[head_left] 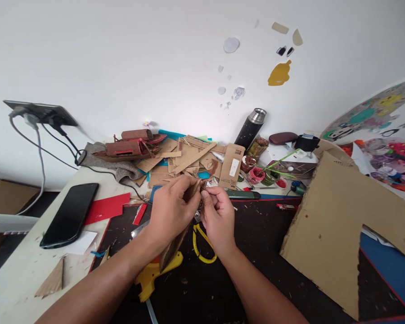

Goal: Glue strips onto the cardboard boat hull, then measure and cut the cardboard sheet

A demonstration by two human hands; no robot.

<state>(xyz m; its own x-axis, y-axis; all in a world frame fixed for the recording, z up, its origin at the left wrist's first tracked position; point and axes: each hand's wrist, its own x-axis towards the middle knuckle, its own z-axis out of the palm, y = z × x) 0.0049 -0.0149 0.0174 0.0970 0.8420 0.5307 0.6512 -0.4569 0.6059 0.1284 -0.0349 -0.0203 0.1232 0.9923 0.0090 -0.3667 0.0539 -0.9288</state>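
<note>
My left hand (170, 211) is closed around a folded or layered piece of brown cardboard (175, 247), whose lower end hangs down past the palm. Opposite it, my right hand (219, 218) pinches at the upper end of the same cardboard, thumb against fingers. Their fingertips nearly meet there and hide part of the edge. Below the hands, a tool with yellow handles (202, 254) lies on the dark mat. A yellow glue gun (150, 276) rests beneath my left wrist, partly covered by the arm.
Cardboard scraps (192, 155) are heaped along the wall beside model boats (124, 148). A black flask (251, 128) leans near open paint pots (256, 175). A large cardboard sheet (324, 238) covers the right side. At left lie a phone (69, 216) and red paper (106, 208).
</note>
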